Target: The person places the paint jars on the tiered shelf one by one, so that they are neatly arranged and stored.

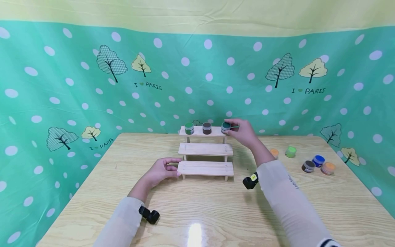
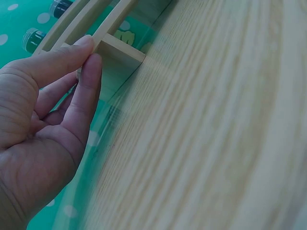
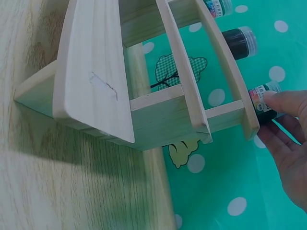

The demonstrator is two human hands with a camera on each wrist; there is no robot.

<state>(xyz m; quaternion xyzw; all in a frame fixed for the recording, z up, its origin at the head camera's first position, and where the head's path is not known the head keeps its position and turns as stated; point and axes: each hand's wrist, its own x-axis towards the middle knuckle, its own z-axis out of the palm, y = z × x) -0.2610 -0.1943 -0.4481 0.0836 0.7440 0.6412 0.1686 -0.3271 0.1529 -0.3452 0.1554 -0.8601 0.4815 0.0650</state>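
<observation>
A three-step wooden display stand (image 1: pixel 205 168) stands on the table. My left hand (image 1: pixel 162 169) holds the left end of its lowest step; in the left wrist view the thumb and fingers (image 2: pixel 88 81) pinch the board's corner. At the right end of the top step, my right hand (image 1: pixel 243 132) grips a small dark green paint jar (image 1: pixel 226 127) between thumb and fingers. Seen from the right wrist, this jar (image 3: pixel 264 101) has a clear lid and a printed label, its base at the step. A green paint jar (image 1: pixel 189 128) and a dark brown one (image 1: pixel 206 128) sit along the same step.
Right of the stand lie several more jars: a light green jar (image 1: pixel 290 152), a blue jar (image 1: pixel 318 161), a black jar (image 1: pixel 308 166) and an orange jar (image 1: pixel 328 168). Another orange jar (image 1: pixel 274 153) is partly hidden by the right forearm. A green dotted curtain (image 1: pixel 172 75) hangs behind the table.
</observation>
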